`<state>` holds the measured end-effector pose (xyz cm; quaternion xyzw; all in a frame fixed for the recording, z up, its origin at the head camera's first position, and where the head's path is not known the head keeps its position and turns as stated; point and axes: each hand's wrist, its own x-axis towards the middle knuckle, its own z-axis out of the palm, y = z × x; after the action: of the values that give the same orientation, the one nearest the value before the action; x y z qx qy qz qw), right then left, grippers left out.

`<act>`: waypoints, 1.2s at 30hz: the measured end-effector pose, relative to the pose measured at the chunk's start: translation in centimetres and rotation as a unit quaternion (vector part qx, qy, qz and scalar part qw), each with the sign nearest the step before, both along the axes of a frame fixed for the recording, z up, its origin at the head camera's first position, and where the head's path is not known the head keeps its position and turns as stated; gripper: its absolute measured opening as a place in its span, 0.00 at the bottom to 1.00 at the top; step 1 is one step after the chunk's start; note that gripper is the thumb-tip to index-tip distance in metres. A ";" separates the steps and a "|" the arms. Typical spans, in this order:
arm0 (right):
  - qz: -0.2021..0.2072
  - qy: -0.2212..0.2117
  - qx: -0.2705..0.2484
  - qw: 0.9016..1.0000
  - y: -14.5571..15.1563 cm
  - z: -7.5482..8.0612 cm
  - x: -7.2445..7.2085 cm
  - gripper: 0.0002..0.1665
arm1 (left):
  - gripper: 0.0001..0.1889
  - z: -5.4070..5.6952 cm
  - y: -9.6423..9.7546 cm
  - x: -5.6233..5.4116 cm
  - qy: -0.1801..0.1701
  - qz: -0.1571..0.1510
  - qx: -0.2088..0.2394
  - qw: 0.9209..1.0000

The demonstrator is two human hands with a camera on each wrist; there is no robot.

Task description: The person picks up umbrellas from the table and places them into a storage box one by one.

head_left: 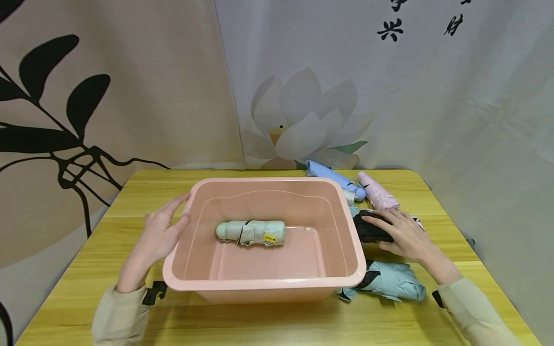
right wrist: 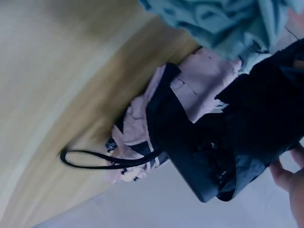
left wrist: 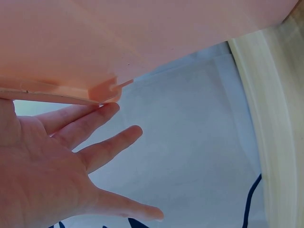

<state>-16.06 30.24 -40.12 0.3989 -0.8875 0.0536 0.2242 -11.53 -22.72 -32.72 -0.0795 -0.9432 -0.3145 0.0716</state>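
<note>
A pink plastic basin [head_left: 264,284] stands in front of me, with a pale mint folded umbrella [head_left: 253,232] lying inside it, a yellow label on its side. My left hand [head_left: 161,234] touches the basin's left rim with fingers spread and straight; in the left wrist view the fingertips [left wrist: 111,108] meet the rim's edge. On the right, my right hand [head_left: 404,234] grips a black folded umbrella [head_left: 370,228] beside the basin's right wall. In the right wrist view this black umbrella [right wrist: 266,109] overlaps a pink and black one [right wrist: 135,118] with a black wrist loop.
Behind the basin's right corner lie a blue folded umbrella [head_left: 331,174] and a lilac one [head_left: 377,191]. Nearer me, a light teal folded umbrella [head_left: 394,281] rests against the basin's right side. All stand on a yellow wood-grain table [head_left: 242,319], with a printed curtain [head_left: 182,86] behind.
</note>
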 end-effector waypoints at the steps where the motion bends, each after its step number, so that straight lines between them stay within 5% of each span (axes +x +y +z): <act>1: -0.002 0.009 -0.002 1.000 -0.1 0.3 -0.1 0.35 | 0.27 0.0 0.0 0.0 0.000 0.000 0.000 1.000; 19: -0.003 0.165 -0.075 0.983 -1.3 4.0 -1.6 0.36 | 0.27 -0.1 0.0 0.0 0.007 -0.008 0.004 1.000; 36: 0.037 0.209 -0.091 0.973 -4.8 9.0 -2.1 0.32 | 0.27 0.2 -0.3 0.2 -0.002 -0.007 -0.013 1.000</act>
<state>-18.12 25.43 -31.11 0.4118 -0.7973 0.0580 0.4376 -11.34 -23.02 -32.51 -0.0865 -0.9467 -0.3031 0.0663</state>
